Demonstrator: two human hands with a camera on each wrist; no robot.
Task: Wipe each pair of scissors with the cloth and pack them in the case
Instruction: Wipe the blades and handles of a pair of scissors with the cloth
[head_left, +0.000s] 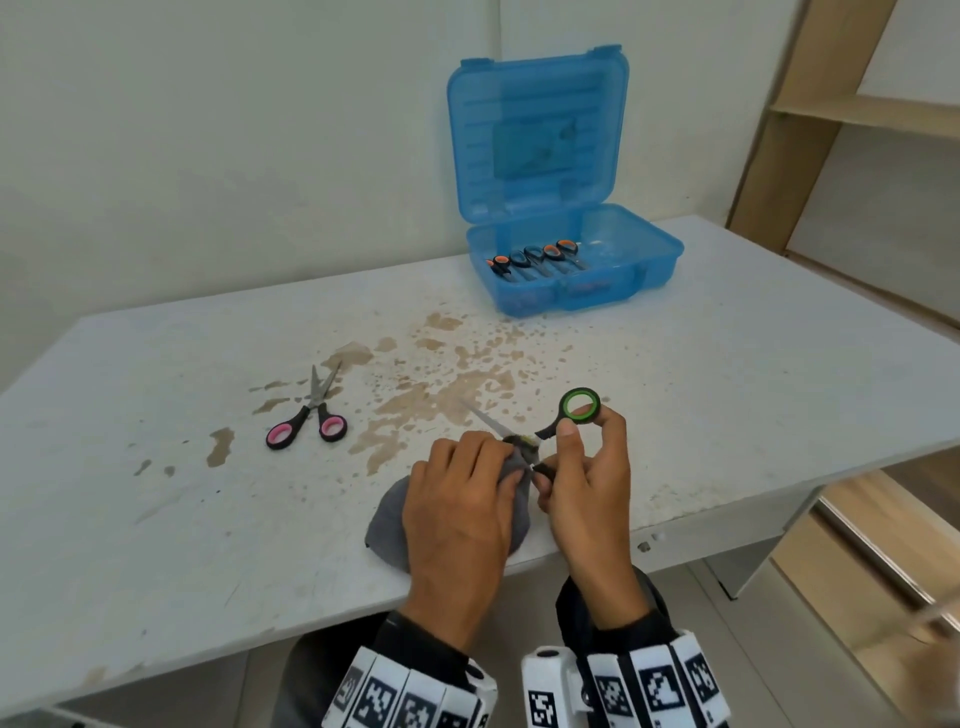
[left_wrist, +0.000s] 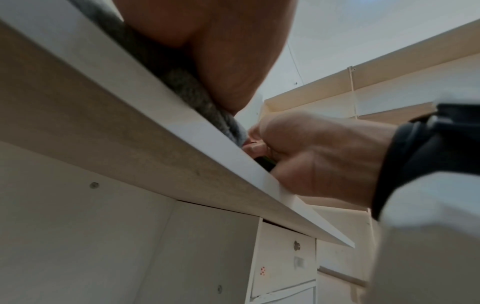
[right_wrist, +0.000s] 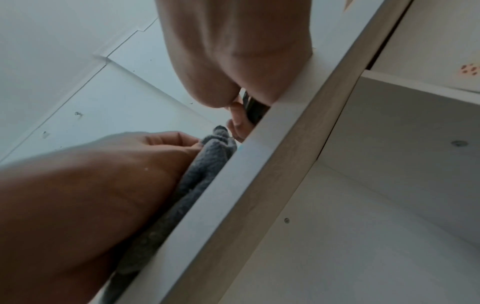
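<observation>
Near the table's front edge my right hand (head_left: 582, 467) grips the handles of green-and-black scissors (head_left: 577, 406), spread open, one blade pointing up-left. My left hand (head_left: 462, 488) holds a grey cloth (head_left: 387, 519) bunched round the other blade by the pivot. The cloth (right_wrist: 205, 170) also shows in the right wrist view, pressed under the left hand (right_wrist: 109, 168). Pink-handled scissors (head_left: 311, 415) lie closed on the table to the left. An open blue case (head_left: 571, 254) stands at the back with several orange-and-black scissors (head_left: 535, 257) laid inside.
The white table (head_left: 156, 519) has brown stains across its middle. Wooden shelving (head_left: 852, 109) stands at the right. The table's front edge (left_wrist: 182, 144) runs just under both hands, with drawers (left_wrist: 283, 265) below it.
</observation>
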